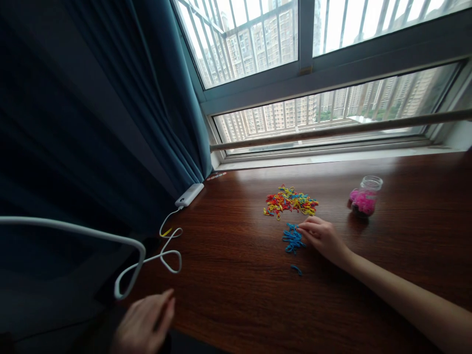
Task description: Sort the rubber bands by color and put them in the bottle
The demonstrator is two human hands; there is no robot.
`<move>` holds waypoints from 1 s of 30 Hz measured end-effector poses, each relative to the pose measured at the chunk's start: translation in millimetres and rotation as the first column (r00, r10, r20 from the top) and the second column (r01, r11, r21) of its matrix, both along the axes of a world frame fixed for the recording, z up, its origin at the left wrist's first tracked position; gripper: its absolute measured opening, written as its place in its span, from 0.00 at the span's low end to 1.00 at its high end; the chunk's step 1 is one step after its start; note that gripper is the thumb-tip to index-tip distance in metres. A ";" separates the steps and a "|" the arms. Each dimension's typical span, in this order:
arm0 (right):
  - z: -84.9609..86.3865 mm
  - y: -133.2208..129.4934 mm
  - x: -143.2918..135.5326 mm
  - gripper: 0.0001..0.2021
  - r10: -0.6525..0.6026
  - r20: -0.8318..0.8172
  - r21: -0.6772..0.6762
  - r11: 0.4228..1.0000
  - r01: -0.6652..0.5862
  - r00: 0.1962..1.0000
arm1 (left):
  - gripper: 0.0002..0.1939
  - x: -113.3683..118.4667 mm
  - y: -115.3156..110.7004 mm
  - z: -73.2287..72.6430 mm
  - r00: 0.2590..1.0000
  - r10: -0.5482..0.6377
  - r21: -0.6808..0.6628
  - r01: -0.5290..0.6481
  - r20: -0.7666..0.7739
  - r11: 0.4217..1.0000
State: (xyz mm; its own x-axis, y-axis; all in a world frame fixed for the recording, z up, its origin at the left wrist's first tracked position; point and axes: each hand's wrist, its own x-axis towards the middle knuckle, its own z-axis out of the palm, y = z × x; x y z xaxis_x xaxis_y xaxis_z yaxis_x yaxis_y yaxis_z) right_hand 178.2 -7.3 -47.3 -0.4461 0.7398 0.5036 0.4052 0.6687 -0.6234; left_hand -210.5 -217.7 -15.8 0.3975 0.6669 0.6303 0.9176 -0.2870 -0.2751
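Note:
On the brown table lies a small pile of blue bands [293,239]. My right hand [322,236] is at the right edge of this pile, its thumb and fingertips pinched together; whatever is between them is too small to make out. Just behind is a larger mixed pile of red, yellow and blue bands [289,202]. One blue band [296,269] lies apart, nearer to me. My left hand [145,322] is low at the table's front left edge, blurred, with thumb and forefinger close together and nothing visible held.
A glass jar [366,197] with pink and dark contents stands at the right. A white power bank [189,195] with a looped white cable [171,251] lies at the left by the blue curtain [177,98]. The window and a rail [332,132] are behind the table [228,275].

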 end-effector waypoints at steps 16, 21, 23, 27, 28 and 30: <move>-10.7 12.8 -1.5 0.14 -0.084 -0.019 -0.057 0.995 0.083 0.996 | 0.07 145.5 196.3 1.5 0.864 -0.384 -0.248 0.471 0.326 0.847; -7.8 10.5 -2.9 0.14 0.128 0.129 -0.007 0.992 -0.128 0.983 | 0.06 144.3 241.6 -14.8 0.830 -0.200 -0.234 0.364 0.521 0.902; -4.3 7.6 -2.6 0.13 0.186 0.103 -0.027 0.983 -0.184 0.977 | 0.05 141.4 248.7 -20.2 0.831 -0.163 -0.276 0.352 0.532 0.894; 0.7 3.7 -2.4 0.12 0.180 -0.006 -0.065 0.982 -0.180 0.984 | 0.07 136.9 255.5 -28.0 0.833 -0.136 -0.329 0.355 0.536 0.875; 1.6 3.3 -2.4 0.11 0.160 -0.025 -0.071 0.984 -0.162 0.987 | 0.07 136.2 256.9 -29.3 0.832 -0.132 -0.335 0.355 0.539 0.873; 3.1 3.2 -2.6 0.11 0.123 -0.045 -0.080 0.989 -0.127 0.991 | 0.06 135.1 259.7 -30.8 0.832 -0.124 -0.344 0.353 0.541 0.870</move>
State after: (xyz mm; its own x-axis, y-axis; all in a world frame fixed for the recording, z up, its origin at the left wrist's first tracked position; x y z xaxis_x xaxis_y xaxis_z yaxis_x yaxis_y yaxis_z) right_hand 175.6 -4.1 -44.2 -0.5186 0.7192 0.4625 0.2955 0.6583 -0.6923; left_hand -75.3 42.0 -46.6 0.2964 0.8317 0.4695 0.7798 -0.4946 0.3839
